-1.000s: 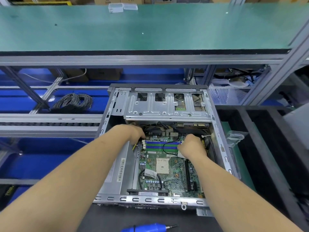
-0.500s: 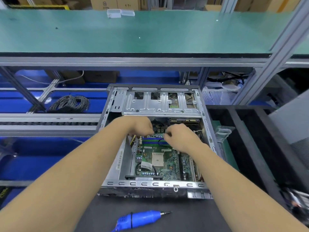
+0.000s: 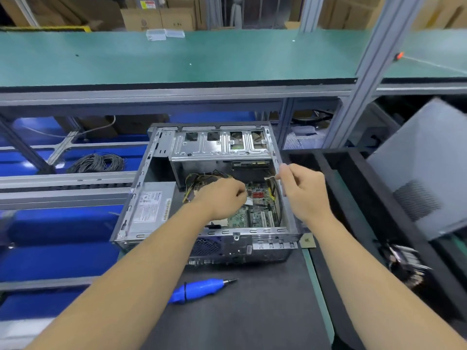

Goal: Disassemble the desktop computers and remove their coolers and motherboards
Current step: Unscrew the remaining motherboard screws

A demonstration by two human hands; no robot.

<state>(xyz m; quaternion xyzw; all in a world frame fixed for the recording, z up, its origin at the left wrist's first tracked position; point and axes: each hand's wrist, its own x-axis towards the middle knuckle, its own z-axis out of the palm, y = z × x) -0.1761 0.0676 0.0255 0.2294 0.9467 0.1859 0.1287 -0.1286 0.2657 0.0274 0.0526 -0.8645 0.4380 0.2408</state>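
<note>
An open desktop case (image 3: 270,245) lies on the dark mat, its green motherboard (image 3: 255,217) showing inside. My left hand (image 3: 222,197) is down in the case over the board with curled fingers; what it grips is hidden. My right hand (image 3: 302,189) is raised at the case's right wall and pinches a thin pale cable (image 3: 270,177) that leads into the case. A grey power supply (image 3: 151,208) fills the left side. A bundle of yellow and black wires (image 3: 199,180) lies behind my left hand. The metal drive cage (image 3: 219,145) spans the far end.
A blue electric screwdriver (image 3: 199,290) lies on the mat in front of the case. A black tray frame (image 3: 353,198) and a grey side panel (image 3: 427,168) stand to the right. A coil of grey cable (image 3: 97,162) rests at the left. A green shelf (image 3: 177,56) runs above.
My right hand has lifted from the board's middle to the case's right wall, drawing up a thin cable. My left hand has shifted right over the board. The view has pulled back.
</note>
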